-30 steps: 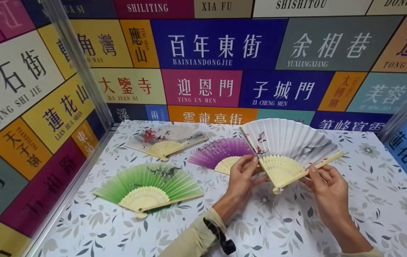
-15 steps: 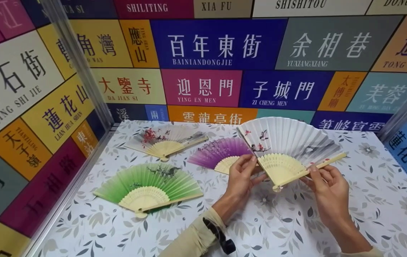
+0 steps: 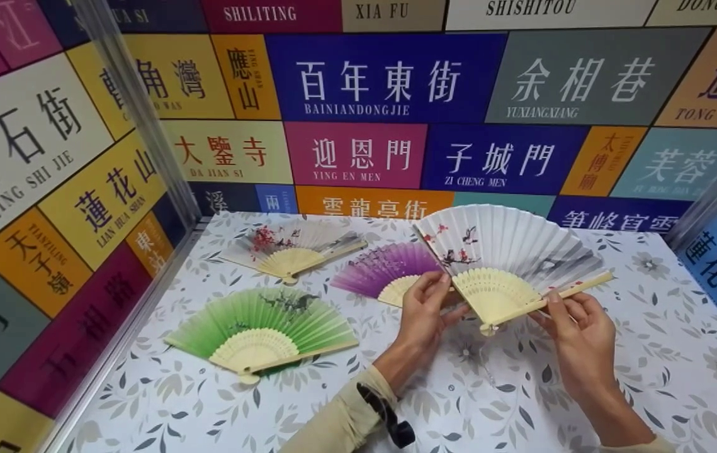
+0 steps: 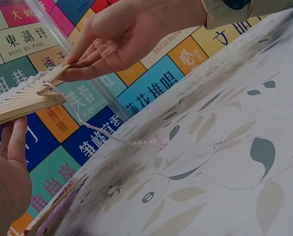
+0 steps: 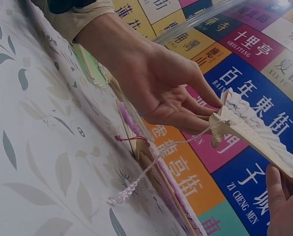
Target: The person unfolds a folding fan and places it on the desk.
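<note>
Both hands hold a spread white folding fan (image 3: pixel 509 245) above the table, painted with red blossoms and grey hills. The left hand (image 3: pixel 424 314) pinches its left edge, thumb in front. At the right guard stick, the right hand (image 3: pixel 581 333) grips with thumb and fingers. The bamboo ribs meet at a pivot (image 3: pixel 489 328) between the hands, pointing toward the wearer. From that pivot hangs a pale twisted cord (image 4: pixel 87 123), its tassel low near the tabletop. Partly covered by the held fan and left hand, a purple fan (image 3: pixel 389 267) lies open behind.
An open green fan (image 3: pixel 270 321) lies left of the hands. Behind it rests a greyish fan (image 3: pixel 295 242) with red blossoms. A leaf-patterned cloth (image 3: pixel 459 409) covers the table. Colourful panels with Chinese street names (image 3: pixel 383 78) rise behind and at both sides.
The white fan has spread slightly wider. Its left edge has shifted left and its right guard outward, showing more of the blossoms. The fans on the table have not moved.
</note>
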A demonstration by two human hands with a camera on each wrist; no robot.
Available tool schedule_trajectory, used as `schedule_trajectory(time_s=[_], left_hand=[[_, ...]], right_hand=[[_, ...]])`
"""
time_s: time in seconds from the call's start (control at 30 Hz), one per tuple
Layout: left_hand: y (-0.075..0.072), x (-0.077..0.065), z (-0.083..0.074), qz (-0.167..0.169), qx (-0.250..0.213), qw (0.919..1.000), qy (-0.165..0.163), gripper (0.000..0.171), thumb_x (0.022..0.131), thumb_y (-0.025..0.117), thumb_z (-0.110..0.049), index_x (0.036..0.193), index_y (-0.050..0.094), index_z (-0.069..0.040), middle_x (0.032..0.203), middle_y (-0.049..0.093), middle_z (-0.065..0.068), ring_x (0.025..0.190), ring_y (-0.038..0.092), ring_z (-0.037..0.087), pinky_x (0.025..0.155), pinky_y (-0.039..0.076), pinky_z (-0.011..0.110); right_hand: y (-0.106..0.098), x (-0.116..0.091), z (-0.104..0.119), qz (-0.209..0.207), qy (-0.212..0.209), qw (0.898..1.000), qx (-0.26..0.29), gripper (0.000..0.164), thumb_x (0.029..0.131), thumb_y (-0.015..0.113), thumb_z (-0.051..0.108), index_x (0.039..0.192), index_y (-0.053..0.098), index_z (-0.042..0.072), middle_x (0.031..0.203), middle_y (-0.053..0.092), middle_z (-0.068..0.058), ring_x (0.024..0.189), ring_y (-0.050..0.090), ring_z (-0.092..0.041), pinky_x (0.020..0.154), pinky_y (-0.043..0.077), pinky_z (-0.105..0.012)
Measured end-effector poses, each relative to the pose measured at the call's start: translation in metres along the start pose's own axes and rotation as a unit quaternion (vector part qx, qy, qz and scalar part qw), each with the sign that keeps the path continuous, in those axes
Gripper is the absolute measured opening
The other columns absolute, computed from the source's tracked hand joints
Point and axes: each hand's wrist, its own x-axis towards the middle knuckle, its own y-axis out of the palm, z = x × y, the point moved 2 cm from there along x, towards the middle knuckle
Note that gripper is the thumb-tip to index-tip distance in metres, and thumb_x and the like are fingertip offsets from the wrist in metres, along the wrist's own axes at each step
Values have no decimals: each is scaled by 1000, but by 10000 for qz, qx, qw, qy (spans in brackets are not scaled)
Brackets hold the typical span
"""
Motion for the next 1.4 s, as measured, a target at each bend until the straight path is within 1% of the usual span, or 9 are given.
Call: schedule_trajectory(time_s=[0.13,0.37,0.63,1.07,1.23,1.4], left_hand=[[0,1,0,-11,-25,10000,18,28,98,66,-24,117,63,-4,111,71,14,95,71,24,86,64,47],[-1,1,0,-17,-57,9999,110,27,98,66,-22,117,63,-2,116,69,22,94,73,27,84,65,47],[-2,2,0,41,-165,9998,88,28,98,66,-23,117,62,-3,110,72,15,92,73,27,86,64,47],[0,2,0,65,-306,9995,90,27,98,66,-22,115,61,-2,110,72,17,94,73,30,88,64,48],[0,2,-1,149,-422,9989,113,24,99,64,-20,115,60,-2,109,72,15,94,73,29,89,63,48],[0,2,-1,214,-531,9983,144,25,101,62,-19,116,60,0,111,72,17,98,72,32,92,62,49]], right_hand=[[0,0,0,-51,26,10000,81,37,97,66,14,124,48,-3,107,69,-10,96,73,-17,90,63,-30],[0,0,1,-153,-27,9997,174,35,97,66,13,122,49,-5,106,70,-12,94,75,-19,90,62,-32],[-1,1,1,-150,59,9987,477,39,96,67,11,126,48,-4,112,69,-12,99,73,-19,90,62,-31],[-1,1,1,-275,43,9972,691,39,95,67,10,126,48,-4,112,70,-13,100,73,-20,91,62,-30],[-1,0,1,-317,-26,9970,702,37,96,66,10,125,48,-5,112,68,-14,100,73,-20,91,62,-31],[-1,0,2,-368,-88,9965,741,38,96,67,10,126,48,-5,114,68,-15,102,73,-21,91,62,-33]])
